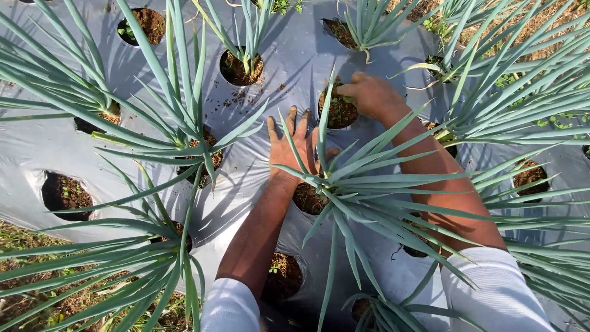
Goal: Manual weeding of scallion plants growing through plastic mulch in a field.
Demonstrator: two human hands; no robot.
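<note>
My left hand (294, 144) lies flat, fingers spread, on the silver plastic mulch sheet (289, 67), just left of a hole with soil (338, 112). My right hand (370, 95) reaches into that hole from the right, its fingers curled into the soil by a thin green leaf. A green spiky onion-like plant (362, 184) grows from a nearer hole between my forearms and partly covers both arms. Both sleeves are white.
Other planting holes dot the sheet: one with a plant (241, 66) at the top centre, one bare hole (64, 195) at the left, one with small weeds (283, 275) near my left arm. Tall leafy plants (184, 123) crowd left and right. Dry straw ground (522, 31) lies top right.
</note>
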